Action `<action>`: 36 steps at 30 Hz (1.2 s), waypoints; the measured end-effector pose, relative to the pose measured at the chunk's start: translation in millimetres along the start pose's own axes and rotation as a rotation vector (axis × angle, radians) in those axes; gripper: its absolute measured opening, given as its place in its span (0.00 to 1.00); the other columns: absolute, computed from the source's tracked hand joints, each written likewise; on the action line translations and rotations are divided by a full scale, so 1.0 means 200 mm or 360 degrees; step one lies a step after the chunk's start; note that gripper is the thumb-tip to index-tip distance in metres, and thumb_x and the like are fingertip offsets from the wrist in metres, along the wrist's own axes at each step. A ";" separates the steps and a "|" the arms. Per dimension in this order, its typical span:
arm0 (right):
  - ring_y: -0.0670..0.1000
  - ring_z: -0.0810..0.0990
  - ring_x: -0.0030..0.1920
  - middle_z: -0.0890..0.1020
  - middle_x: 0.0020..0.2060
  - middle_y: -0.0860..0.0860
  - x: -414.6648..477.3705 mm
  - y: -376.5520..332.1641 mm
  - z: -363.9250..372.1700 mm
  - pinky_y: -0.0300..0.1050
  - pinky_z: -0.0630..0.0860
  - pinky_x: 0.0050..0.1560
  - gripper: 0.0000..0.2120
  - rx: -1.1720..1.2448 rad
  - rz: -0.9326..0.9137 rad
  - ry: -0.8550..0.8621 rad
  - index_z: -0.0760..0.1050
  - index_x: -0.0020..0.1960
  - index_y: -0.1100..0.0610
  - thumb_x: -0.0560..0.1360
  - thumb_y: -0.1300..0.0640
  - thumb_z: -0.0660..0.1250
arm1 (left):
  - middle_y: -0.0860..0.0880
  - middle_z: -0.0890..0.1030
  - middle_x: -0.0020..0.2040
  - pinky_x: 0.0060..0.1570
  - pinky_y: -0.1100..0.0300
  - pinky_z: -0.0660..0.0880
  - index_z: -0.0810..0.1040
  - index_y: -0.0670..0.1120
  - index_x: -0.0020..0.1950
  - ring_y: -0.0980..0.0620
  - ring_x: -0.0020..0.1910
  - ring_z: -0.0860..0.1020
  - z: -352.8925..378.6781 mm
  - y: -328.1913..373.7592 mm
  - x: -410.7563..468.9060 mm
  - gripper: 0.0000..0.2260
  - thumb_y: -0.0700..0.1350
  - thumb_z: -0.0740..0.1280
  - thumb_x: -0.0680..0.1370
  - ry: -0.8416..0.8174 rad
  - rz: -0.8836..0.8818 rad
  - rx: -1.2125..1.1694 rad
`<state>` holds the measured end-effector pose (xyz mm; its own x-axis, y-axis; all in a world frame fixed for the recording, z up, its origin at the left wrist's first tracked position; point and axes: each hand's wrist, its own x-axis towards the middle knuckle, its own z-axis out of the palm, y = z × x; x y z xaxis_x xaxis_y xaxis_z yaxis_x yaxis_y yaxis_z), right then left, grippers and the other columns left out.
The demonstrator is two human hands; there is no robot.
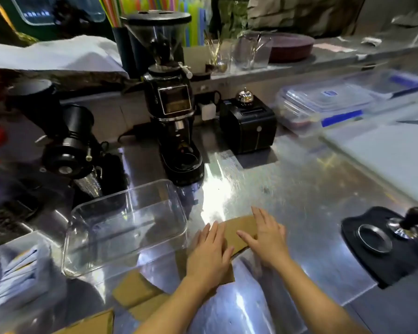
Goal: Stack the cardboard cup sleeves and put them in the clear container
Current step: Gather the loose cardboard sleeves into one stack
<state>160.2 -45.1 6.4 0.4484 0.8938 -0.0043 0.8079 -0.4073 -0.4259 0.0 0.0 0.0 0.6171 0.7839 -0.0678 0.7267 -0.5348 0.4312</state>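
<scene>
Shiny steel counter (287, 189), cafe prep area, glare streak down the middle. Nearest the camera, loose cardboard sleeves (140, 295) lie flat at lower left, apart from the hands. Left hand (209, 251) and right hand (266, 237) both rest flat, fingers spread, grasping nothing, pressing on a sleeve (239, 231) between them; its long axis runs roughly left-right, tilted up to the right. Clear container (82, 239) sits just left of the left hand, empty, so the left hand is nearer. Beyond: coffee grinder (174, 112); tamper mat (386, 247) to the right.
</scene>
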 end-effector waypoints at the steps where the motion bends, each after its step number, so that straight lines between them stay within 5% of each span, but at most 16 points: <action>1: 0.51 0.58 0.73 0.59 0.74 0.51 -0.01 0.01 0.01 0.55 0.56 0.69 0.38 0.0017 0.0048 -0.0064 0.48 0.73 0.50 0.70 0.34 0.57 | 0.51 0.53 0.78 0.74 0.55 0.44 0.48 0.51 0.76 0.52 0.77 0.48 0.01 0.00 0.01 0.28 0.58 0.50 0.79 -0.0033 -0.0004 -0.0027; 6: 0.50 0.60 0.71 0.63 0.72 0.50 -0.04 0.04 0.09 0.51 0.56 0.68 0.41 0.0110 0.0113 -0.0107 0.48 0.73 0.51 0.69 0.37 0.61 | 0.49 0.59 0.76 0.74 0.54 0.48 0.54 0.49 0.75 0.51 0.75 0.52 0.05 0.01 0.04 0.25 0.55 0.53 0.79 -0.0101 -0.0051 -0.0123; 12: 0.52 0.60 0.71 0.63 0.72 0.50 -0.03 0.02 0.09 0.52 0.56 0.67 0.40 0.0214 0.0139 -0.0094 0.50 0.73 0.51 0.68 0.42 0.65 | 0.47 0.72 0.62 0.67 0.54 0.61 0.66 0.47 0.65 0.48 0.64 0.66 0.04 0.04 0.07 0.20 0.52 0.63 0.75 0.0092 -0.0049 -0.0138; 21: 0.55 0.66 0.65 0.68 0.66 0.55 -0.01 0.00 0.03 0.51 0.60 0.67 0.36 0.0436 0.0195 0.0019 0.57 0.71 0.53 0.69 0.51 0.70 | 0.49 0.75 0.55 0.61 0.55 0.68 0.71 0.48 0.61 0.49 0.58 0.69 0.02 0.05 0.12 0.18 0.49 0.68 0.73 0.0191 -0.0151 -0.0360; 25: 0.54 0.70 0.61 0.70 0.62 0.55 0.00 -0.02 -0.02 0.53 0.70 0.64 0.34 0.0713 0.0021 0.0060 0.60 0.70 0.53 0.68 0.53 0.71 | 0.51 0.80 0.46 0.45 0.60 0.78 0.73 0.50 0.49 0.53 0.46 0.79 -0.04 0.06 0.11 0.07 0.48 0.68 0.74 0.0104 -0.0355 -0.0748; 28: 0.51 0.73 0.56 0.72 0.56 0.51 0.03 -0.04 -0.04 0.46 0.75 0.55 0.29 0.0943 -0.0051 0.0100 0.62 0.68 0.50 0.70 0.50 0.69 | 0.52 0.77 0.36 0.32 0.65 0.71 0.70 0.49 0.40 0.57 0.35 0.75 -0.06 0.04 0.09 0.08 0.45 0.69 0.72 0.0085 -0.0512 -0.0997; 30: 0.50 0.74 0.53 0.73 0.53 0.48 0.05 -0.05 -0.05 0.42 0.74 0.49 0.24 0.1030 -0.0037 0.0185 0.64 0.66 0.50 0.72 0.51 0.67 | 0.50 0.74 0.34 0.33 0.63 0.69 0.67 0.49 0.38 0.54 0.33 0.72 -0.08 0.04 0.06 0.09 0.43 0.67 0.72 0.0055 -0.0605 -0.1187; 34: 0.52 0.73 0.60 0.75 0.60 0.52 0.15 -0.02 -0.01 0.53 0.66 0.64 0.23 0.0584 -0.0094 -0.0046 0.67 0.65 0.53 0.71 0.53 0.67 | 0.46 0.74 0.35 0.30 0.61 0.73 0.67 0.47 0.40 0.50 0.34 0.74 -0.10 0.03 0.01 0.08 0.37 0.65 0.72 -0.0076 -0.0848 -0.1613; 36: 0.51 0.68 0.65 0.72 0.65 0.50 0.17 0.01 0.01 0.49 0.57 0.65 0.30 0.0315 -0.0154 -0.0304 0.64 0.67 0.50 0.68 0.51 0.69 | 0.45 0.76 0.35 0.29 0.62 0.74 0.68 0.45 0.41 0.50 0.34 0.76 -0.11 0.02 -0.01 0.07 0.35 0.64 0.71 -0.0094 -0.0927 -0.1691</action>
<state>175.9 -14.8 2.9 0.2777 0.9534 -0.1177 0.7445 -0.2910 -0.6009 -4.5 2.9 22.0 0.3131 0.7904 -0.5265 0.3074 0.4401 0.8437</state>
